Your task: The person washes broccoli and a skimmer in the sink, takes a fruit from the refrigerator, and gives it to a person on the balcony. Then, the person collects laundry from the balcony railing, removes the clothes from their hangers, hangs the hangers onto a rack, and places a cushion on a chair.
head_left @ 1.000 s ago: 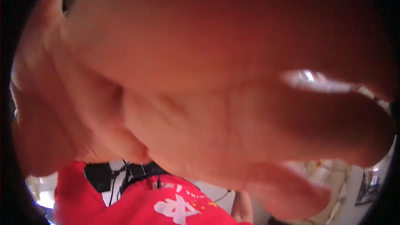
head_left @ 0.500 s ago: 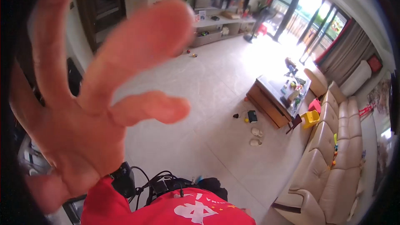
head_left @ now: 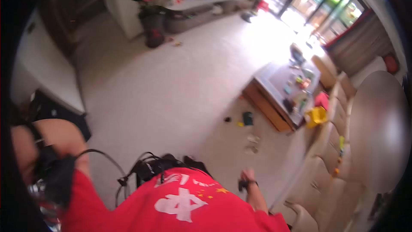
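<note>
My R hand (head_left: 246,175) hangs low, watch (head_left: 243,184) on wrist; too blurry, can't tell if fingers are curled; L hand's out of view, only bare L arm (head_left: 64,135) shows; blk gear (head_left: 148,169) w/ cables sits at my waist, btwn arms; desk (head_left: 270,106) w/ small items ahead, beside sofa (head_left: 311,178).

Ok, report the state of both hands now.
Left hand: out of view; only part of that arm shows.
Right hand: blurred, so open or closed can't be told; no held thing visible.
</note>
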The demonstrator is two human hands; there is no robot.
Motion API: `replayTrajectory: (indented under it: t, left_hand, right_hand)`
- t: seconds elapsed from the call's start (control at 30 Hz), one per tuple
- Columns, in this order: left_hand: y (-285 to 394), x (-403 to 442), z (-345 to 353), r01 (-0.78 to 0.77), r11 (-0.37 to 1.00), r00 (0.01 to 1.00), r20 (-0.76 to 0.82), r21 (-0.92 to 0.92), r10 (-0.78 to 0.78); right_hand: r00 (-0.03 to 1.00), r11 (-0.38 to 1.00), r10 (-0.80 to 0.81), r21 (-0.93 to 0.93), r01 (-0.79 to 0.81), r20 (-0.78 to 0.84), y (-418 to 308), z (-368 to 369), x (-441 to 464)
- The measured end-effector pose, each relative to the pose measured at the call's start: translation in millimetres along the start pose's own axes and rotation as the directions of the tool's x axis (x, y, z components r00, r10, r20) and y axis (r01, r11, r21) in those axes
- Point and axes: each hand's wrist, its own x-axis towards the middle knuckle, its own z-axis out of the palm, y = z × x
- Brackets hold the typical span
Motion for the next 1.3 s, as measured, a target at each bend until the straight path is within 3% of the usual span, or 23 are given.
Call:
replayTrajectory:
  t: [0.03,0.07,0.1,0.13,0.17,0.2,0.37,0.4,0.5,0.6,0.63,0.7,0.73,0.77,0.8,0.83,0.87,1.03,1.1,1.13,1.2,1.27,1.3]
  left_hand:
    - [-23.8,-4.4,11.3,-0.023,1.0,1.0,-0.007,-0.001,0.023]
    - [-48.4,-9.7,24.0,-0.044,0.999,0.999,-0.018,-0.015,0.044]
    - [-72.9,-17.0,35.0,-0.07,0.997,0.997,-0.032,-0.031,0.069]
    - [-101.5,-24.8,45.0,-0.091,0.995,0.995,-0.051,-0.05,0.088]
    - [-129.3,-32.6,54.7,-0.106,0.992,0.993,-0.068,-0.064,0.101]
    - [-157.5,-42.8,64.5,-0.116,0.99,0.991,-0.078,-0.082,0.11]
    - [-299.5,-76.4,95.4,-0.161,0.979,0.981,-0.128,-0.125,0.145]
    - [-330.3,-80.8,96.8,-0.173,0.978,0.977,-0.147,-0.12,0.155]
    - [-423.1,-88.3,105.5,-0.193,0.973,0.971,-0.164,-0.125,0.172]
    - [-513.9,-87.1,121.8,-0.2,0.971,0.971,-0.157,-0.134,0.178]
    - [-544.0,-87.6,130.6,-0.207,0.969,0.971,-0.154,-0.137,0.185]
    - [-599.9,-91.1,148.5,-0.226,0.963,0.967,-0.156,-0.147,0.203]
    - [-630.4,-95.8,159.1,-0.239,0.961,0.963,-0.162,-0.14,0.216]
    - [-677.0,-101.8,179.5,-0.245,0.957,0.962,-0.162,-0.153,0.22]
    - [-704.9,-107.1,192.8,-0.251,0.956,0.961,-0.153,-0.153,0.228]
    - [-734.8,-112.3,208.8,-0.257,0.955,0.961,-0.14,-0.147,0.237]
    - [-762.3,-116.0,223.4,-0.25,0.956,0.965,-0.117,-0.152,0.234]
    - [-891.9,-118.4,299.4,-0.217,0.976,0.962,-0.167,0.015,0.217]
    - [-955.9,-132.5,325.2,0.131,0.99,0.911,-0.401,0.051,-0.1]
    - [-996.7,-156.0,313.7,0.3,0.947,0.934,-0.238,0.115,-0.267]
    - [-1054.7,-182.4,316.0,0.588,0.759,0.767,0.104,0.281,-0.633]
    - [-1100.2,-209.8,329.2,0.698,0.576,0.42,0.409,0.426,-0.81]
    - [-1132.2,-232.5,327.1,0.7,0.533,0.255,0.53,0.476,-0.809]
  right_hand:
    - [0.992,0.987,0.094,0.14,-0.082,-0.081,-51.2,-22.3,38.4]
    - [0.981,0.965,-0.112,0.22,0.145,-0.155,-66.5,-27.2,93.7]
    - [0.965,0.982,-0.191,-0.05,0.185,-0.179,-175.6,-57.1,81.1]
    - [0.919,0.943,-0.284,0.095,0.32,-0.275,-178.7,-45.3,146.9]
    - [0.971,0.926,-0.17,0.309,0.215,-0.168,-248.9,-62.2,143.9]
    - [0.899,0.909,-0.351,0.135,0.394,-0.264,-277.7,-63.9,167.6]
    - [0.854,0.855,-0.51,-0.172,0.49,-0.105,-333.2,-96.9,260.6]
    - [0.901,0.842,-0.433,-0.365,0.397,-0.016,-325.8,-109.4,273.3]
    - [0.965,0.906,-0.251,-0.368,0.208,-0.072,-279.3,-140.0,287.2]
    - [0.988,0.994,0.077,-0.065,-0.086,-0.133,-220.1,-170.7,286.0]
    - [0.969,0.982,0.187,0.011,-0.188,-0.158,-237.2,-182.7,264.7]
    - [0.872,0.755,0.485,0.535,-0.378,-0.069,-197.7,-176.1,258.7]
    - [0.851,0.774,0.513,0.492,-0.399,-0.117,-189.3,-173.4,251.2]
    - [0.834,0.857,0.513,0.169,-0.486,-0.203,-211.7,-181.2,257.3]
    - [0.767,0.759,0.633,0.275,-0.59,-0.101,-212.1,-179.4,267.0]
    - [0.835,0.835,0.55,0.012,-0.55,0.028,-219.4,-188.2,288.1]
    - [0.691,0.589,0.699,0.4,-0.703,0.185,-230.3,-195.7,302.8]
    - [0.87,0.867,0.492,0.072,-0.494,0.047,-205.2,-269.4,518.6]
    - [0.92,0.918,0.391,0.069,-0.39,0.002,-289.2,-361.3,609.1]
    - [0.901,0.882,0.428,0.252,-0.399,-0.07,-303.9,-389.2,663.9]
    - [0.917,0.974,0.219,0.026,-0.223,-0.333,-383.0,-466.8,753.3]
    - [0.885,0.951,0.039,0.289,0.109,-0.463,-377.5,-487.7,883.6]
    - [0.854,0.924,-0.027,0.312,0.219,-0.519,-489.6,-537.2,868.1]
